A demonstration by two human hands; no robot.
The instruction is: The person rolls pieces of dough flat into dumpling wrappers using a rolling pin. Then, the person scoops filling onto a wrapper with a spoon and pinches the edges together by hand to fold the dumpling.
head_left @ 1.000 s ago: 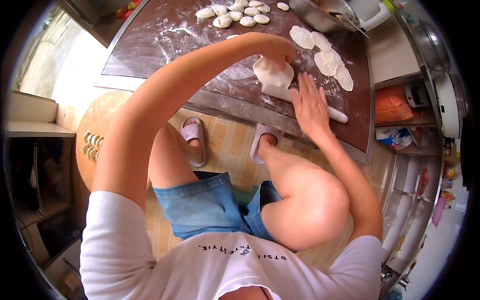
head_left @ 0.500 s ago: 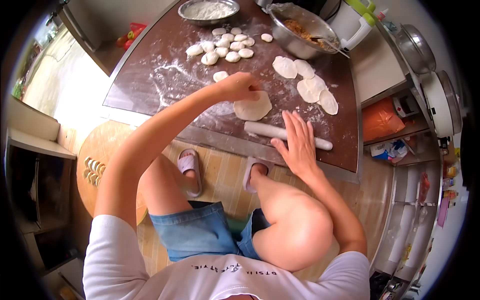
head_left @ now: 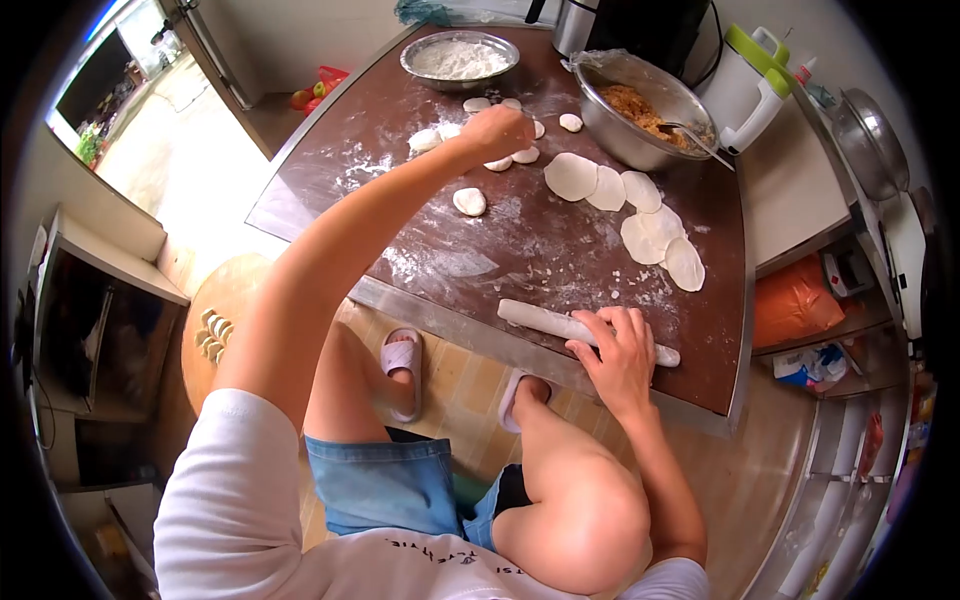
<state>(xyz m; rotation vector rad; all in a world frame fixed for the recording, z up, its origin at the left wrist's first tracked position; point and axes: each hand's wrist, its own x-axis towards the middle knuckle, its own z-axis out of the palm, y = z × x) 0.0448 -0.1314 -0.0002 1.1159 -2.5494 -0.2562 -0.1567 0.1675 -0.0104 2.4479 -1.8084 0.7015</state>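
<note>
Over the small dough pieces (head_left: 425,140) at the back of the brown table, my left hand (head_left: 500,133) is held with its fingers turned down; what they hold, if anything, is hidden. My right hand (head_left: 622,348) has its fingers curled over the white rolling pin (head_left: 545,319) near the table's front edge. One dough piece (head_left: 469,202) lies apart, nearer to me. Flat round wrappers (head_left: 650,232) overlap in a row on the right, one of them (head_left: 571,177) at the row's left end.
A bowl of flour (head_left: 460,60) stands at the back. A metal bowl of filling (head_left: 640,110) with a spoon is at the back right, beside a white and green jug (head_left: 745,90). A round board (head_left: 205,300) with shaped dumplings is at the left.
The flattened dough has left the spot by the rolling pin, and another wrapper lies at the row's left end. My left hand has moved back to the small dough pieces. My right fingers have curled over the pin.
</note>
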